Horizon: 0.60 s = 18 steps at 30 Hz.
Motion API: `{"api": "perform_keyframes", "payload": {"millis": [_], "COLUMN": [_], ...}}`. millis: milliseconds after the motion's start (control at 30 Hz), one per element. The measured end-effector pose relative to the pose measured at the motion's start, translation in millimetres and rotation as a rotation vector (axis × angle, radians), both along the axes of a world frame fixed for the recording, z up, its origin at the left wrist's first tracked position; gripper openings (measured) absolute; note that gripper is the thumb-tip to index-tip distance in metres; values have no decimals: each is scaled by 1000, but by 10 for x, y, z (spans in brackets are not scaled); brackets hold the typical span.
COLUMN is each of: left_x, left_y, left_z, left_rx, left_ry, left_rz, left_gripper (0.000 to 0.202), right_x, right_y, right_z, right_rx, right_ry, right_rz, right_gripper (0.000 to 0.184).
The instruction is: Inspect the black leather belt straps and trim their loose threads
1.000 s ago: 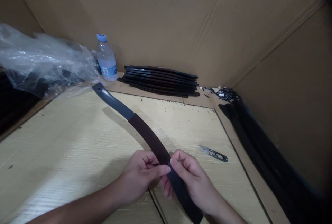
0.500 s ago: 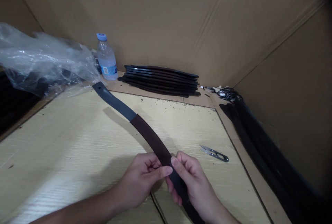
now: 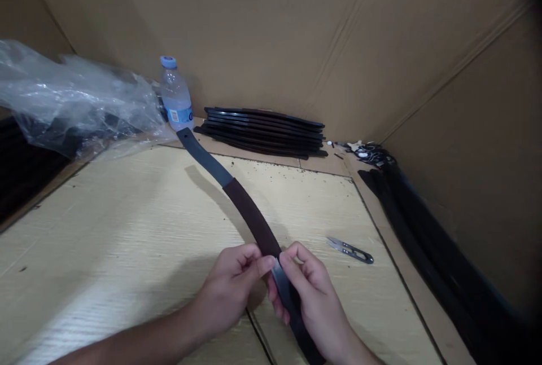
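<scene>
The strip (image 3: 207, 163) is in both hands, its long axis running slantwise from the far left down to the near right, above the table (image 3: 127, 229). The left hand (image 3: 235, 280) and right hand (image 3: 313, 289) pinch it from opposite edges, thumbs on top, at the near end of its brown sleeve (image 3: 252, 215) — so neither is nearer. The holed end points away, towards the bottle (image 3: 175, 97); the near end passes beside the right palm. The snips (image 3: 351, 250) lie nearer the right hand. The bottle is capped, its fill level unclear; whether the clear bag (image 3: 84, 105) holds anything, I cannot tell.
</scene>
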<state>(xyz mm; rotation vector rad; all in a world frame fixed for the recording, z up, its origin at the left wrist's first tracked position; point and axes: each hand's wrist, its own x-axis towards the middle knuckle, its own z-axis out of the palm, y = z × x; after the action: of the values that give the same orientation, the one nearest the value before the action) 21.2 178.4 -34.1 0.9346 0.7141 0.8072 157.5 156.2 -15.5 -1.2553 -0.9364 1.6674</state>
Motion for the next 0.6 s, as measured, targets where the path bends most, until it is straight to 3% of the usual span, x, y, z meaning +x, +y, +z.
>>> {"api": "perform_keyframes", "payload": {"millis": [200, 400, 600], "left_x": [-36, -90, -64], "left_y": [69, 85, 72], "left_z": [56, 57, 32], "left_rx": [46, 114, 129], "left_ry": [100, 210, 210], "left_rz": [-29, -19, -47], "left_gripper": [39, 33, 36], "right_x": [6, 27, 31], "right_y": [27, 34, 33], "right_z": [-8, -12, -45], "right_rx": [4, 7, 8], "right_ry": [-33, -22, -33], "right_rz": [-11, -18, -15], "right_gripper": [33, 33, 31]}}
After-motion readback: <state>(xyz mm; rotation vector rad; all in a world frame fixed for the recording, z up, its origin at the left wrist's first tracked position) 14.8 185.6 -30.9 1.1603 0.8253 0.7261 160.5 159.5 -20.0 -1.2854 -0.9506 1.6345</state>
